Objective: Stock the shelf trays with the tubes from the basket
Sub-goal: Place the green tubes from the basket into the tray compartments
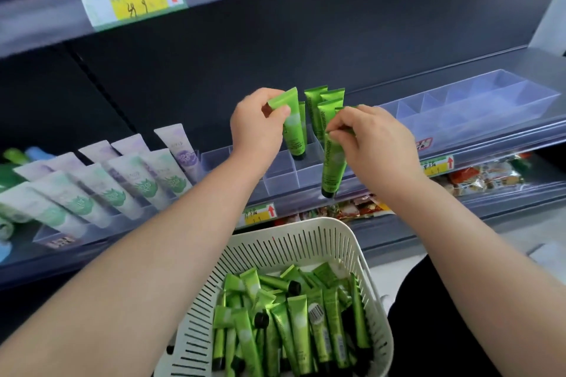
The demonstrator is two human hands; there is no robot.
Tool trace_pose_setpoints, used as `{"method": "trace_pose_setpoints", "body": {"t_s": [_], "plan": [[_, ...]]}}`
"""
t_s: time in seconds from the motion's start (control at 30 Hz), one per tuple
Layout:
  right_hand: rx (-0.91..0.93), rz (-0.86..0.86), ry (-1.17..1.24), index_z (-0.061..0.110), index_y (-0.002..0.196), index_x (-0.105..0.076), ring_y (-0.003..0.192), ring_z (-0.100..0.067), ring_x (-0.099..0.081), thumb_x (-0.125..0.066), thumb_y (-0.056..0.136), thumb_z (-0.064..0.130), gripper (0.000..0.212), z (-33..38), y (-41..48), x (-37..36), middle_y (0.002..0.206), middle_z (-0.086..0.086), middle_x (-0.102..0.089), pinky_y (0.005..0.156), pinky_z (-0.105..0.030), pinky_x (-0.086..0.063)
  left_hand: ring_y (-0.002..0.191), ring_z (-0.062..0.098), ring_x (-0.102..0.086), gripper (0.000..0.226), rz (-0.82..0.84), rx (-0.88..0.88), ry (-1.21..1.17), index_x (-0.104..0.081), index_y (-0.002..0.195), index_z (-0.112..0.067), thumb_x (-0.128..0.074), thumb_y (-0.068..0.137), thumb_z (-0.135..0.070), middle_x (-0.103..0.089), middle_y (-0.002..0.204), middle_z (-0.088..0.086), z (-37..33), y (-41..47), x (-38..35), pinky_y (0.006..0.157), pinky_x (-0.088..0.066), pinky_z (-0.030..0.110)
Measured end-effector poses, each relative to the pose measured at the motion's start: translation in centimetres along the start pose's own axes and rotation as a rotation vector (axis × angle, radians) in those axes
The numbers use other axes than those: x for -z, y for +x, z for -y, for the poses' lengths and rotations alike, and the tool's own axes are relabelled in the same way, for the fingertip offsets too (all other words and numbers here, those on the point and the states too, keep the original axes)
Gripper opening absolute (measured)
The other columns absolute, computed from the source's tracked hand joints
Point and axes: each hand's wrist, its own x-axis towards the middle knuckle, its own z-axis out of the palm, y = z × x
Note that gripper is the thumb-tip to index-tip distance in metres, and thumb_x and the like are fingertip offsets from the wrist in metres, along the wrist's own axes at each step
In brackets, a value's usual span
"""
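Stocking partly done. Landmark: clear divided tray [283, 176] on the shelf. About 4 green tubes [318, 107] stand cap-down in its rear compartments. Left hand [255, 127] pinches 1 tube by its crimped end, cap at a compartment mouth just left of those. Right hand [372, 139] pinches another tube, hanging over the tray's front edge. Front compartments and the right-hand tray [477, 104] remain unfilled. White basket [275, 249] below the tray holds dozens more.
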Motion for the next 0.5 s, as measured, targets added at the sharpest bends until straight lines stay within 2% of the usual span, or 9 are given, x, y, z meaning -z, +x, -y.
{"method": "trace_pose_setpoints", "body": {"t_s": [0.17, 0.3, 0.43, 0.5], "plan": [[0.042, -0.012, -0.01, 0.022, 0.093, -0.067, 0.086, -0.019, -0.055, -0.056, 0.093, 0.021, 0.011, -0.4, 0.4, -0.4, 0.087, 0.008, -0.063, 0.061, -0.033, -0.047, 0.085, 0.023, -0.063, 0.026, 0.13, -0.007, 0.198, -0.07, 0.104, -0.023, -0.065, 0.084, -0.009, -0.066, 0.1, 0.004, 1.5, 1.9, -1.9, 0.079, -0.055, 0.041], [0.045, -0.037, -0.014, 0.023, 0.09, -0.067, 0.083, -0.019, -0.055, -0.056, 0.092, 0.02, 0.011, -0.5, 0.9, -0.6, 0.085, 0.008, -0.063, 0.059, -0.034, -0.047, 0.092, 0.018, -0.055, 0.029, 0.223, -0.092, 0.395, -0.07, 0.11, -0.023, -0.061, 0.087, -0.007, -0.062, 0.109, 0.001, 1.9, 2.4, -2.2, 0.077, -0.041, 0.024], [0.041, -0.052, -0.035, 0.023, 0.092, -0.067, 0.086, -0.019, -0.055, -0.055, 0.093, 0.021, 0.011, -0.5, 1.8, -0.5, 0.087, 0.008, -0.064, 0.057, -0.029, -0.039, 0.102, 0.019, -0.058, 0.035, 0.248, -0.151, 0.42, -0.069, 0.115, -0.024, -0.061, 0.087, -0.005, -0.063, 0.115, -0.001, 1.7, 2.3, -2.0, 0.084, -0.045, 0.025], [0.044, -0.049, -0.037, 0.022, 0.093, -0.066, 0.088, -0.02, -0.055, -0.054, 0.094, 0.021, 0.013, -0.2, 2.3, -0.5, 0.089, 0.006, -0.064, 0.059, -0.031, -0.042, 0.104, 0.018, -0.059, 0.036, 0.227, -0.187, 0.412, -0.068, 0.117, -0.023, -0.063, 0.086, -0.005, -0.063, 0.116, -0.002, 1.5, 2.1, -1.7, 0.088, -0.048, 0.029]]}}
